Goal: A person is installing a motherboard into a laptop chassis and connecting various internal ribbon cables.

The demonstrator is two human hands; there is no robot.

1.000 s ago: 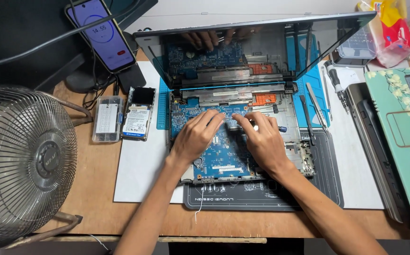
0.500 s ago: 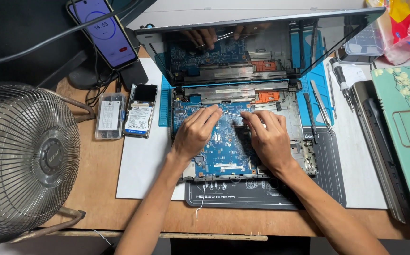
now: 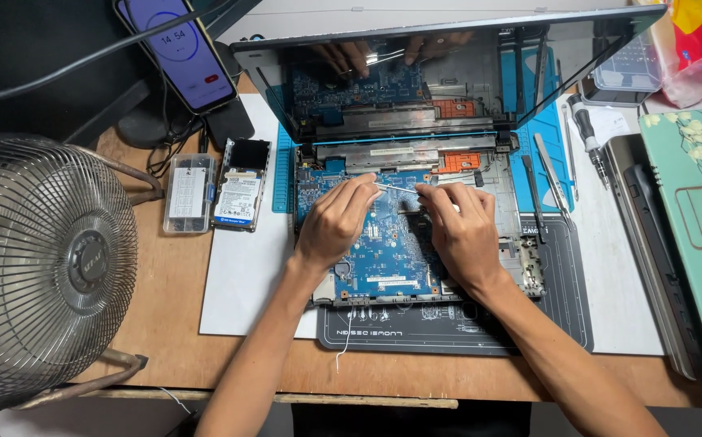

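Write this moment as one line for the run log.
left hand and right hand: pinching thin white strip | under hands: blue laptop circuit board | base: dark work mat

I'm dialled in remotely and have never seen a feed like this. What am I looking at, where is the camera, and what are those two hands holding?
There is no machine here: the picture comes from a camera worn on a person's head, looking down at their own two bare hands on a wooden desk. Between them lies an opened laptop, its blue circuit board exposed and its dark screen tilted up behind. The left hand and right hand meet over the board, their fingers pinching a thin pale strip; what it is I cannot tell. To the left are a wire-caged fan, a propped phone, a small clear parts box and a bare hard drive. Slim hand tools lie to the right.
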